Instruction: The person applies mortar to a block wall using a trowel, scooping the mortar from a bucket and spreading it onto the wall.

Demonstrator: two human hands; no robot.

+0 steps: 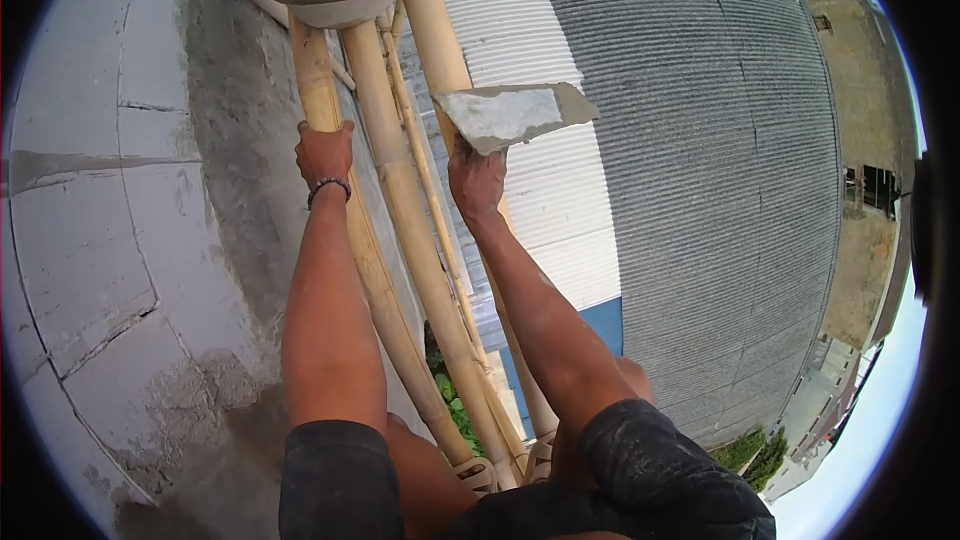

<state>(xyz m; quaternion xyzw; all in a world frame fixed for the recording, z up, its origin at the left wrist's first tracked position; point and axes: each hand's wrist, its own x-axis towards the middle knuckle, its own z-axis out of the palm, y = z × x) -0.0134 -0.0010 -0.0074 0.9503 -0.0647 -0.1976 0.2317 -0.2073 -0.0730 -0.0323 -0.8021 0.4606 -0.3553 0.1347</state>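
My left hand (325,152), with a beaded bracelet at the wrist, is wrapped round the leftmost bamboo pole (317,80). My right hand (477,178) is closed below a flat trowel (510,115) smeared with grey mortar; its handle is hidden by the blade and hand. The right hand is beside another bamboo pole (437,25). Ahead of both hands, a round bucket (345,12) of wet grey mortar rests on the poles, with a handle-like piece sticking up in it.
A block wall (70,240) with a band of grey mortar stands at the left. Corrugated roofs (700,160) lie below at the right. Sandalled feet (480,475) are on the bamboo poles, with green plants (455,410) visible far below between them.
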